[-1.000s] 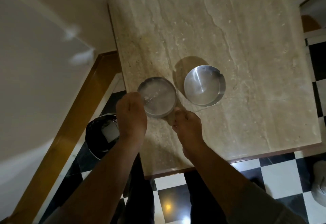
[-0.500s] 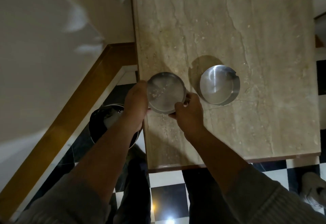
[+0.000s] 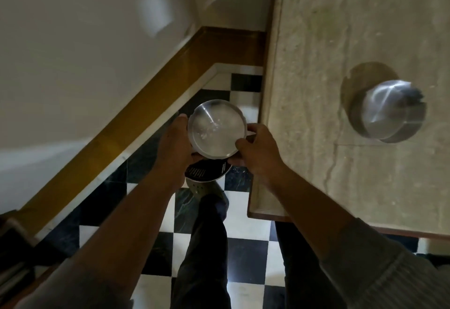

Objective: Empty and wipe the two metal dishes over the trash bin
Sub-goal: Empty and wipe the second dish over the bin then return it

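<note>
A round metal dish (image 3: 215, 128) with pale crumbs on its bottom is held upright off the table's left edge. My left hand (image 3: 174, 143) grips its left rim and my right hand (image 3: 258, 149) grips its right rim. Directly beneath the dish, a dark perforated trash bin (image 3: 207, 171) shows only as a sliver; the rest is hidden by the dish and my hands. The second metal dish (image 3: 387, 111) stands on the marble table (image 3: 341, 41) at the right, apart from both hands.
A black-and-white checkered floor (image 3: 246, 245) lies below. My leg and shoe (image 3: 207, 211) stand just behind the bin. A wooden skirting board (image 3: 136, 114) and a pale wall run along the left. The table's front corner (image 3: 258, 212) sits under my right forearm.
Both hands have lifted the dish with crumbs off the table and carried it left, out over the bin. The other dish has stayed on the table.
</note>
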`<state>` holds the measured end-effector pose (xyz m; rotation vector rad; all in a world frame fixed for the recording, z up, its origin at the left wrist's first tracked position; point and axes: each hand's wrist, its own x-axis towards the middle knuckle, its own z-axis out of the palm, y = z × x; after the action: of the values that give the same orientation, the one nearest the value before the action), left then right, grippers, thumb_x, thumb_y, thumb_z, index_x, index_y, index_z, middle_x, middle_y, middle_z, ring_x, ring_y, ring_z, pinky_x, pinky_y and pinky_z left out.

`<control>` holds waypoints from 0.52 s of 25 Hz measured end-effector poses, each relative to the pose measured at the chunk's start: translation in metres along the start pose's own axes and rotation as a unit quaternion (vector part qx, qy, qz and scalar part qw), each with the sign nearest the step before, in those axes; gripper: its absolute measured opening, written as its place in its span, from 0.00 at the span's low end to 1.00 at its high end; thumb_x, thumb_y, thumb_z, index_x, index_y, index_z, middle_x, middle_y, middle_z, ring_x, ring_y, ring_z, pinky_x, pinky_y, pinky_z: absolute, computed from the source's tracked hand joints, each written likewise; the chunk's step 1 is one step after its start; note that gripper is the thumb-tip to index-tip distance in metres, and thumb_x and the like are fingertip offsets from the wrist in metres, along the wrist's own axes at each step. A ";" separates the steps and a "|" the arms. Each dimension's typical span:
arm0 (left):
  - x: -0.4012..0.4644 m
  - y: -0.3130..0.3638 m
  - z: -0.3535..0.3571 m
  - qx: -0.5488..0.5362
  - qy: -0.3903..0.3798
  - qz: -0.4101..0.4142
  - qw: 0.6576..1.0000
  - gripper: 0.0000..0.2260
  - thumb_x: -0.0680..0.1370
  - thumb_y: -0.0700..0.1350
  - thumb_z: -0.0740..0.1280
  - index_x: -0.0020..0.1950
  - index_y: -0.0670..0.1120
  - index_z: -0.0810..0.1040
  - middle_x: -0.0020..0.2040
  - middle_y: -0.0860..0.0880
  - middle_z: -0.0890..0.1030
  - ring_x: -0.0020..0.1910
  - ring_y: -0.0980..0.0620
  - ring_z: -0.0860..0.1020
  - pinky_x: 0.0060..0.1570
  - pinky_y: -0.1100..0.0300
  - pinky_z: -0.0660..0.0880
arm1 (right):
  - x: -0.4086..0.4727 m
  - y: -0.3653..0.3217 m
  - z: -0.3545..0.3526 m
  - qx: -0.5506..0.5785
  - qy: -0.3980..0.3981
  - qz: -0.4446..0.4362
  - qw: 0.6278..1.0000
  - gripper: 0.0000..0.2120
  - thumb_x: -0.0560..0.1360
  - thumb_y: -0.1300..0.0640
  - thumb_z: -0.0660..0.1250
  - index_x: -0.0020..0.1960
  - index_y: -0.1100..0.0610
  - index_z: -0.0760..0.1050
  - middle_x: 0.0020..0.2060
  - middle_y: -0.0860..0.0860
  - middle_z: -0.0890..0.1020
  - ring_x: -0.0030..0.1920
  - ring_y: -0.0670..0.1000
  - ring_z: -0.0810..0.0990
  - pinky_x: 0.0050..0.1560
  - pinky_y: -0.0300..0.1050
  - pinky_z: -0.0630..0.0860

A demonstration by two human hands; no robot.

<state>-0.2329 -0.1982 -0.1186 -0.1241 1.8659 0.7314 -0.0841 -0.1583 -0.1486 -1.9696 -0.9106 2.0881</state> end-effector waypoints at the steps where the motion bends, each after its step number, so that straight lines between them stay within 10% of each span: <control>1: 0.007 -0.008 -0.010 -0.009 0.007 -0.004 1.000 0.18 0.83 0.52 0.56 0.70 0.48 0.73 0.65 0.44 0.78 0.60 0.45 0.77 0.36 0.58 0.78 | 0.003 0.005 0.010 -0.013 -0.008 0.007 1.000 0.24 0.75 0.68 0.65 0.69 0.56 0.65 0.61 0.57 0.75 0.57 0.60 0.80 0.36 0.44 0.85; 6: 0.034 -0.035 -0.048 -0.042 -0.002 -0.017 0.999 0.21 0.83 0.54 0.57 0.70 0.43 0.73 0.65 0.40 0.80 0.50 0.48 0.82 0.38 0.55 0.82 | 0.011 0.021 0.040 -0.060 -0.045 0.007 0.997 0.25 0.76 0.69 0.65 0.70 0.55 0.65 0.61 0.53 0.74 0.51 0.53 0.79 0.33 0.38 0.83; 9: 0.051 -0.034 -0.072 -0.027 -0.067 -0.054 0.996 0.27 0.79 0.62 0.61 0.72 0.48 0.72 0.68 0.41 0.78 0.62 0.41 0.79 0.54 0.46 0.80 | 0.013 0.024 0.045 -0.137 -0.074 -0.089 0.984 0.26 0.76 0.67 0.66 0.71 0.52 0.66 0.65 0.52 0.73 0.60 0.52 0.75 0.43 0.37 0.83; 13: 0.068 -0.016 -0.101 0.075 -0.219 -0.032 0.972 0.43 0.62 0.62 0.78 0.72 0.49 0.68 0.67 0.44 0.75 0.64 0.41 0.77 0.66 0.45 0.74 | 0.011 0.022 0.036 -0.331 -0.093 -0.321 0.882 0.26 0.76 0.62 0.69 0.72 0.53 0.66 0.67 0.54 0.75 0.60 0.48 0.77 0.59 0.35 0.76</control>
<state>-0.3361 -0.2485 -0.1608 0.0702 1.4793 0.5196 -0.1127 -0.1827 -0.1701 -1.3396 -2.1853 1.6911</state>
